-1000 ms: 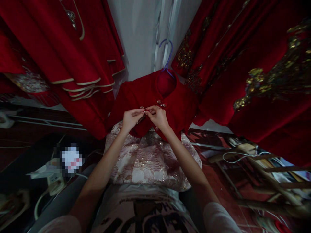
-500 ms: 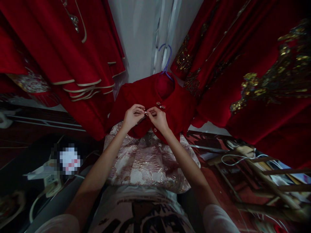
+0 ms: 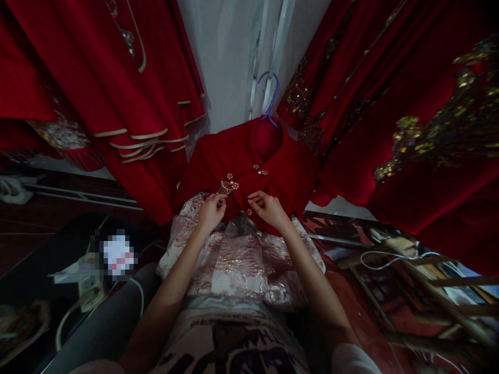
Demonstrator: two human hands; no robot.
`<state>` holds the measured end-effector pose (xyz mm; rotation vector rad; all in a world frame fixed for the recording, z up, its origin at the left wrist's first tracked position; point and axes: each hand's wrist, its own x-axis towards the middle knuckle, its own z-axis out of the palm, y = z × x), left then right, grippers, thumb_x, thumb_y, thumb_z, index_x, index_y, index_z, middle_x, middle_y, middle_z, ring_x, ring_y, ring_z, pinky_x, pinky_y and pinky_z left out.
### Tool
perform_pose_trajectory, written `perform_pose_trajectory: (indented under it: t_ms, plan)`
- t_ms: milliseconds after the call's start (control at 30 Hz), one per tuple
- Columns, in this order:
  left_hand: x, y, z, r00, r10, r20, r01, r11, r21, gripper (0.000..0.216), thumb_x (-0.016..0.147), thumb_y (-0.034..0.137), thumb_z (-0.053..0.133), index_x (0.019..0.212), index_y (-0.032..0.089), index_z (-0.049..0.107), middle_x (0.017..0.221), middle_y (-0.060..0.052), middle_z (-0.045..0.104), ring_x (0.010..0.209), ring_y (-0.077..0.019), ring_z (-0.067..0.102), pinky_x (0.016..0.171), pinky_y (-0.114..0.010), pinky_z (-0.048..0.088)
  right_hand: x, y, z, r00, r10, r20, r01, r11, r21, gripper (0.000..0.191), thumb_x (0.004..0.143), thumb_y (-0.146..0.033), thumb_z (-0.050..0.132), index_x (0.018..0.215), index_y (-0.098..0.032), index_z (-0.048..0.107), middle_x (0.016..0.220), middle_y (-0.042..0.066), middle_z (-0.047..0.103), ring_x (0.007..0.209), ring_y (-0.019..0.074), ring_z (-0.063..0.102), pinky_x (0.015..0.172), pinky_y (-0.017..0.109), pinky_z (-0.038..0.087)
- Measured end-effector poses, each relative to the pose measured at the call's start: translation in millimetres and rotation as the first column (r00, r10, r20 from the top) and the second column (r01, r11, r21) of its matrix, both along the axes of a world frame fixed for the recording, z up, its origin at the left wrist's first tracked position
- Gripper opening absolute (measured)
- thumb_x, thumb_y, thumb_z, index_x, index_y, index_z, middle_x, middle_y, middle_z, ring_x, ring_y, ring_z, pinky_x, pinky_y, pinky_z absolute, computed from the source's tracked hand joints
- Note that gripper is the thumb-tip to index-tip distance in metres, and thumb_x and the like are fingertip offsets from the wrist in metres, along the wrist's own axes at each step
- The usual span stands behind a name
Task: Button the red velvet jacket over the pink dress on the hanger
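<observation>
A red jacket (image 3: 218,150) on a purple hanger (image 3: 270,96) is spread over my lap. Below its left chest, a beaded brooch-like ornament (image 3: 228,185) with tassels shows. My left hand (image 3: 212,212) is just under that ornament, fingers loosely curled and parted from the thumb, with nothing visible in it. To its right, my right hand (image 3: 268,209) hovers over the front edge beside a small flower-shaped button (image 3: 249,212), its fingers bent, seemingly holding nothing. Another jeweled fastener (image 3: 260,170) is near the neckline.
Shiny pink-and-white brocade (image 3: 234,254) covers my lap. Red garments (image 3: 128,78) hang at left, and gold-sequined red ones (image 3: 390,104) at right. A power strip (image 3: 91,291) with cords lies at lower left. A wooden rack (image 3: 421,291) stands at lower right.
Both hands have let go of the small ornament they pinched together on the jacket front. They have moved apart and down toward me, leaving the tasselled ornament in plain view.
</observation>
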<state>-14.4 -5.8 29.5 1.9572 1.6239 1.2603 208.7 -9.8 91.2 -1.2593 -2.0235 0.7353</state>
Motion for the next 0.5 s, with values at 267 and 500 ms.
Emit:
perform_pose_trajectory:
  t_ms: [267, 500]
  plan:
    - [7, -11, -10.6, 0.974, 0.145, -0.175, -0.128, 0.986, 0.106, 0.034, 0.087, 0.022, 0.051, 0.118, 0.024, 0.064, 0.103, -0.011, 0.055, 0.104, -0.0309, 0.05, 0.097, -0.049, 0.041, -14, -3, -20.7, 0.95, -0.032, 0.31, 0.03, 0.999, 0.009, 0.031, 0.076, -0.037, 0.073, 0.099, -0.022, 0.058, 0.097, 0.005, 0.068, 0.081, 0.0163, 0.064, 0.065, 0.025, 0.042]
    - [5, -5, -13.3, 0.976, 0.162, -0.149, -0.148, 0.984, 0.099, 0.017, 0.082, 0.024, 0.06, 0.098, 0.022, 0.062, 0.098, -0.01, 0.056, 0.1, -0.0296, 0.052, 0.095, -0.049, 0.043, -1, 6, -18.5, 0.969, 0.052, 0.242, -0.027, 0.994, -0.104, 0.026, 0.07, -0.026, 0.078, 0.085, -0.02, 0.057, 0.076, 0.0, 0.066, 0.069, 0.0133, 0.063, 0.059, 0.022, 0.041]
